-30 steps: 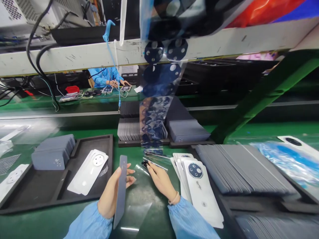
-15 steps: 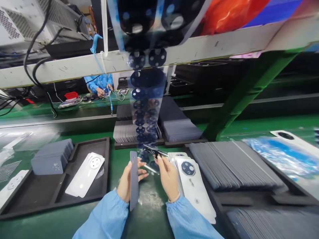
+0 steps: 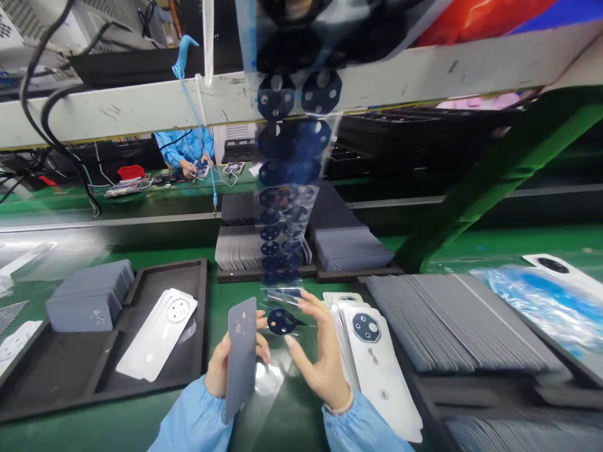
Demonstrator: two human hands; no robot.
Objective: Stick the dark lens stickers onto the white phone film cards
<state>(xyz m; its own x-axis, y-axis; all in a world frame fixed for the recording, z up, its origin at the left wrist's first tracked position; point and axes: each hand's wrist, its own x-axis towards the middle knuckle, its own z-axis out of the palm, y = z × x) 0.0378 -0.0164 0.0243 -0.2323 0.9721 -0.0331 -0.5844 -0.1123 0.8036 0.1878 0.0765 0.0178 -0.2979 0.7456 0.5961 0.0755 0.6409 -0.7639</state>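
My left hand point(image 3: 218, 367) is wrapped round a grey phone back panel point(image 3: 242, 355), held upright with its camera holes at the top. To its right is a dark eight-sided camera lens film point(image 3: 277, 321) on clear backing. My right hand point(image 3: 325, 358) has that backing between thumb and fingers, and the dark piece faces me. Behind it hangs a clear strip point(image 3: 269, 232) with rows of the same dark films. Beside my right hand lie white phone-back sheets point(image 3: 386, 376) with a dark camera ring.
At left, a black tray point(image 3: 205, 314) bears grey panels point(image 3: 92, 298) and white sheets point(image 3: 157, 336). Grey panels point(image 3: 461, 320) fill trays at right; more stacks point(image 3: 240, 248) stand behind. A green post point(image 3: 509, 169) and white shelf beam point(image 3: 424, 81) cross overhead. A co-worker point(image 3: 183, 150) sits beyond.
The grey panel has turned from nearly edge-on to show more of its face. The dark film in my right hand has swung to face me, and that hand's fingers have spread wider.
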